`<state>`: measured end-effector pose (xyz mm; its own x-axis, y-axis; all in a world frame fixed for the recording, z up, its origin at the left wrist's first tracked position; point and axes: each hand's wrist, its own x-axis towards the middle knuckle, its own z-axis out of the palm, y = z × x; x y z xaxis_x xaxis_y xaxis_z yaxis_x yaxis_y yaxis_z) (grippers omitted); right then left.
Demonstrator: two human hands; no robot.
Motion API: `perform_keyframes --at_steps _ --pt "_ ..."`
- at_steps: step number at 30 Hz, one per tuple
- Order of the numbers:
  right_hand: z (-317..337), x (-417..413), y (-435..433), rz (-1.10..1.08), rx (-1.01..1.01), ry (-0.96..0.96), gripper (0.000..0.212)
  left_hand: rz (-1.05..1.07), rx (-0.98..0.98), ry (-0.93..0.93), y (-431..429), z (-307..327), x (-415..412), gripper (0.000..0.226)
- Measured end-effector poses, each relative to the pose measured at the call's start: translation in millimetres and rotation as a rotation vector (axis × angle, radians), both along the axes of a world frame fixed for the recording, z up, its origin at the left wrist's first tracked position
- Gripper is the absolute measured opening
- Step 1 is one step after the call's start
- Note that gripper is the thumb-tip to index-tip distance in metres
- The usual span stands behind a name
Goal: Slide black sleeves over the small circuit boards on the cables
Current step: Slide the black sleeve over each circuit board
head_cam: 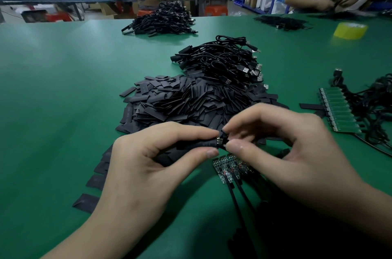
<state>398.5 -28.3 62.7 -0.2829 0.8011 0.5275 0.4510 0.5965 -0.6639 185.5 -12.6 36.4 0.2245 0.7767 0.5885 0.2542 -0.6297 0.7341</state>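
Just above the green table, the left hand pinches a black sleeve between thumb and curled forefinger. The right hand, fingers curled, pinches the pinned end of a small circuit board protruding from the sleeve's mouth; both hands meet there. Directly below lie bare boards on black cables. A pile of loose sleeves sits just beyond the hands.

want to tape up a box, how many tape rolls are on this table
1: a yellow tape roll stands at the far right of the green table, past the cable piles. More could be hidden outside the view.
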Motion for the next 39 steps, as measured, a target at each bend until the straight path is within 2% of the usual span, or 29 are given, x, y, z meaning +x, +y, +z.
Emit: perform_keyframes --at_steps 4,7,10,13,17,19,25,35,37,39 --pt "-7.1 0.5 4.1 0.054 -0.185 0.093 0.005 0.041 0.021 -0.002 -0.4 0.9 2.0 0.026" --pt "-7.8 -2.4 3.1 -0.016 -0.083 0.062 0.004 0.176 0.023 -0.023 1.3 0.9 0.6 0.036" --pt "-9.4 -5.1 2.3 -0.08 -0.004 0.057 0.004 0.234 0.007 -0.047 1.7 1.5 0.1 0.036" --pt "-12.5 -7.6 1.0 -0.062 -0.033 0.086 0.005 0.204 0.007 -0.018 1.4 0.3 2.9 0.04" --pt "-11.8 -5.6 2.4 -0.013 -0.102 0.163 0.006 0.096 -0.033 0.057 3.3 -1.6 3.2 0.066" --pt "-10.8 -5.0 2.6 0.017 -0.14 0.168 0.003 0.07 -0.04 0.069 4.1 -1.1 3.0 0.072" --pt "-8.3 -4.5 1.2 0.024 -0.156 0.091 0.008 0.03 -0.04 0.004 3.2 0.8 2.8 0.062" --pt "-7.1 -4.3 0.9 -0.004 -0.126 0.043 0.008 0.059 0.046 0.102 0.1 8.1 2.1 0.057" --pt "-7.9 -3.8 1.4 0.019 -0.193 0.042 0.008 0.063 0.065 0.131 0.0 8.9 2.2 0.058" --pt "-7.9 -4.8 1.3 0.09 -0.332 0.119 0.01 0.073 0.074 0.147 -0.1 9.2 3.3 0.059"
